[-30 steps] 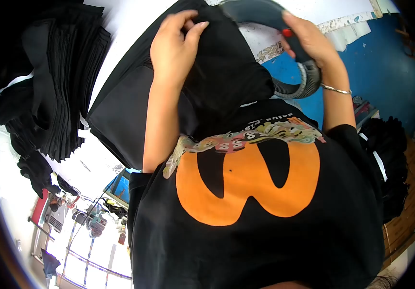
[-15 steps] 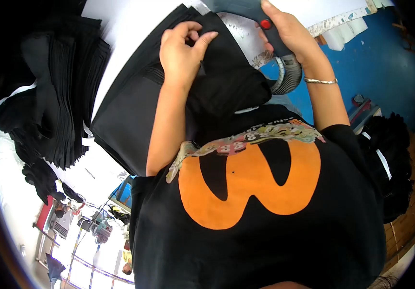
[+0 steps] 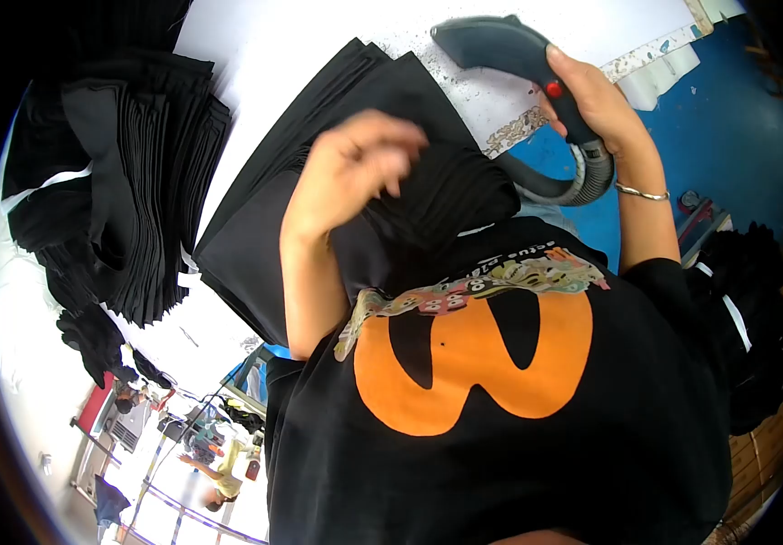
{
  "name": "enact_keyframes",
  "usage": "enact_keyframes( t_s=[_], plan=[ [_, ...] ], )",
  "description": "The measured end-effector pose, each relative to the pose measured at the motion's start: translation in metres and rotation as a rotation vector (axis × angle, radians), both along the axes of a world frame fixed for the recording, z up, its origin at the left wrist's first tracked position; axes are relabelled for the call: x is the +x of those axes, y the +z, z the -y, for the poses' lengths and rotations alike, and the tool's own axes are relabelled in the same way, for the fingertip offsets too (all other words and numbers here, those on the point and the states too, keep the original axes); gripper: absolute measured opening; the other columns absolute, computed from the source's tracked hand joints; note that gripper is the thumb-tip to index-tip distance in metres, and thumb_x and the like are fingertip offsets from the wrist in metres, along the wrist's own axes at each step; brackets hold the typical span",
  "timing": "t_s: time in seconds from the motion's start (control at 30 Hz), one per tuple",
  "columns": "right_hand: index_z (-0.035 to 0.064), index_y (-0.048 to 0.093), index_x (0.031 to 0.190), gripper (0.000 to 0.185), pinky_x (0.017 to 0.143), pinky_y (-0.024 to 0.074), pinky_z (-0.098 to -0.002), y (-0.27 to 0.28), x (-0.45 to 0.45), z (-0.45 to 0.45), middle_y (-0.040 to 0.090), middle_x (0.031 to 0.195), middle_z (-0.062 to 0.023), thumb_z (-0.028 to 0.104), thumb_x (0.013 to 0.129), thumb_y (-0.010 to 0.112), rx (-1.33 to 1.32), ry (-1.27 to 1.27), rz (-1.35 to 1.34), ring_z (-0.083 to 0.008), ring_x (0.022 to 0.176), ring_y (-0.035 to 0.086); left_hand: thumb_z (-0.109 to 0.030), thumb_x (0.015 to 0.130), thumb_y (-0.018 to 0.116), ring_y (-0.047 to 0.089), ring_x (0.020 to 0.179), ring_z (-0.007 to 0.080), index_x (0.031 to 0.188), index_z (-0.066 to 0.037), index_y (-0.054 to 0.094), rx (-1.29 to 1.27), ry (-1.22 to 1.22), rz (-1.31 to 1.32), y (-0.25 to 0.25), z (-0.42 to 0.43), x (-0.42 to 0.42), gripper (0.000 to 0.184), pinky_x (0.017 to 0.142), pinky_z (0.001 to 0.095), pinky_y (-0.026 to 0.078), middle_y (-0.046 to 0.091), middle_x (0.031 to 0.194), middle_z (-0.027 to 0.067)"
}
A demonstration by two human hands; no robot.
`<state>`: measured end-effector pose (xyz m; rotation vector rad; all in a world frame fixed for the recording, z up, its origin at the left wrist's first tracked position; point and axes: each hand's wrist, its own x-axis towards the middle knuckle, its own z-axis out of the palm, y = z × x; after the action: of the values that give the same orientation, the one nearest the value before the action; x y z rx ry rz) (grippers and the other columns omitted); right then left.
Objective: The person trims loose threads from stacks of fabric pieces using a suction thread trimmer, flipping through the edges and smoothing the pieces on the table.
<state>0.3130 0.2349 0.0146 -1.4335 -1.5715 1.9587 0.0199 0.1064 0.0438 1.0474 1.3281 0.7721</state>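
Note:
My right hand [image 3: 602,104] is wrapped round a dark grey handheld tool that looks like a vacuum nozzle [image 3: 500,50], with a red button and a ribbed hose [image 3: 591,173] curving off its lower end. The nozzle's tip is over the white table, apart from the cloth. My left hand [image 3: 355,168] is over a stack of black cloth pieces [image 3: 319,100], blurred by motion. Its fingers are loosely bent and apart from the thumb, with nothing visible between them. Folded black layers [image 3: 446,200] lie between that hand and my shirt.
Another thick pile of black cloth [image 3: 141,191] is at the left. Dark scraps dot the white table [image 3: 255,54], which has a worn edge over a blue floor [image 3: 709,136]. A tied black bundle [image 3: 741,318] is at the right. Another person [image 3: 223,477] is in the background.
My left hand has come off the upper cloth and moved toward my body. My right hand has carried the tool rightward and slightly down, away from the stack.

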Motion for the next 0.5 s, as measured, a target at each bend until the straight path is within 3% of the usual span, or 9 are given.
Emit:
enact_keyframes(
  t_s=[0.03, 0.07, 0.1, 0.13, 0.17, 0.23, 0.3, 0.43, 0.5],
  plan=[
    [0.0013, 0.062, 0.088, 0.063, 0.046, 0.0412, -0.0239, 0.001, 0.001, 0.001, 0.053, 0.057, -0.0027, 0.06, 0.103, 0.043, -0.005, 0.054, 0.044, -0.0103, 0.045, 0.052, -0.016, 0.084, 0.082, 0.055, 0.067, 0.0096, 0.115, -0.002, 0.07, 0.109, 0.201, -0.142, -0.01, -0.007, 0.006, 0.036, 0.067, 0.028, 0.049, 0.064, 0.104, 0.0062],
    [0.0008, 0.062, 0.087, 0.064, 0.047, 0.0425, -0.0247, -0.004, -0.006, 0.002, 0.054, 0.058, -0.0032, 0.06, 0.102, 0.044, 0.048, 0.121, 0.061, -0.0106, 0.047, 0.053, -0.016, 0.085, 0.081, 0.051, 0.062, 0.0107, 0.12, -0.004, 0.069, 0.406, 0.248, -0.694, -0.025, -0.016, 0.008, 0.039, 0.065, 0.0266, 0.048, 0.059, 0.116, 0.0083],
    [0.0003, 0.063, 0.086, 0.064, 0.049, 0.0437, -0.0254, -0.008, -0.019, 0.004, 0.055, 0.059, -0.0037, 0.06, 0.102, 0.044, 0.101, 0.186, 0.079, -0.0109, 0.049, 0.055, -0.014, 0.082, 0.082, 0.046, 0.06, 0.0104, 0.118, -0.006, 0.07, 0.485, 0.286, -0.755, -0.034, -0.025, 0.012, 0.039, 0.063, 0.0249, 0.046, 0.057, 0.113, 0.0062],
    [0.0006, 0.062, 0.084, 0.064, 0.052, 0.0448, -0.0271, -0.006, -0.035, 0.009, 0.056, 0.06, -0.004, 0.059, 0.102, 0.046, 0.102, 0.131, 0.095, -0.0118, 0.051, 0.055, -0.014, 0.081, 0.083, 0.045, 0.062, 0.0095, 0.115, -0.007, 0.072, 0.435, 0.32, -0.693, -0.045, -0.031, 0.014, 0.037, 0.064, 0.0243, 0.046, 0.056, 0.11, 0.0049],
    [0.0017, 0.061, 0.084, 0.061, 0.053, 0.0449, -0.0275, -0.038, -0.041, 0.006, 0.055, 0.061, -0.0034, 0.059, 0.102, 0.047, 0.571, 0.026, 0.0, -0.0124, 0.051, 0.054, -0.013, 0.079, 0.084, 0.044, 0.063, 0.0085, 0.112, -0.007, 0.074, 0.381, 0.354, -0.631, -0.054, -0.033, 0.015, 0.035, 0.065, 0.0238, 0.045, 0.055, 0.107, 0.0036],
    [0.0026, 0.061, 0.083, 0.061, 0.052, 0.0447, -0.0276, -0.001, -0.039, 0.005, 0.055, 0.061, -0.0037, 0.059, 0.103, 0.046, 0.014, -0.08, -0.025, -0.0121, 0.05, 0.053, -0.012, 0.078, 0.085, 0.044, 0.064, 0.0082, 0.108, -0.008, 0.075, 0.451, 0.393, -0.619, -0.058, -0.032, 0.017, 0.032, 0.065, 0.0236, 0.045, 0.054, 0.105, 0.003],
    [0.0023, 0.062, 0.083, 0.064, 0.051, 0.0443, -0.0264, 0.007, -0.015, 0.001, 0.054, 0.058, -0.0033, 0.061, 0.103, 0.043, 0.055, -0.032, -0.037, -0.0117, 0.048, 0.053, -0.007, 0.075, 0.087, 0.042, 0.064, 0.0081, 0.102, -0.009, 0.078, 0.549, 0.441, -0.59, -0.062, -0.032, 0.019, 0.028, 0.064, 0.0229, 0.043, 0.052, 0.1, 0.0016],
    [0.0017, 0.063, 0.086, 0.064, 0.05, 0.0439, -0.0247, -0.003, -0.012, 0.005, 0.054, 0.055, -0.003, 0.061, 0.102, 0.045, 0.072, 0.126, 0.131, -0.0106, 0.047, 0.052, -0.001, 0.075, 0.085, 0.042, 0.063, 0.0074, 0.099, -0.006, 0.076, 0.413, 0.488, -0.517, -0.069, -0.033, 0.018, 0.026, 0.062, 0.0216, 0.043, 0.053, 0.095, 0.0009],
    [0.0025, 0.062, 0.089, 0.061, 0.052, 0.0449, -0.0265, -0.008, -0.032, 0.008, 0.055, 0.059, -0.0028, 0.061, 0.101, 0.047, -0.015, 0.061, 0.004, -0.0118, 0.047, 0.052, 0.0, 0.076, 0.084, 0.042, 0.063, 0.0066, 0.098, -0.004, 0.075, 0.387, 0.518, -0.476, -0.073, -0.034, 0.018, 0.024, 0.063, 0.0208, 0.043, 0.054, 0.093, 0.0004]
  ],
)
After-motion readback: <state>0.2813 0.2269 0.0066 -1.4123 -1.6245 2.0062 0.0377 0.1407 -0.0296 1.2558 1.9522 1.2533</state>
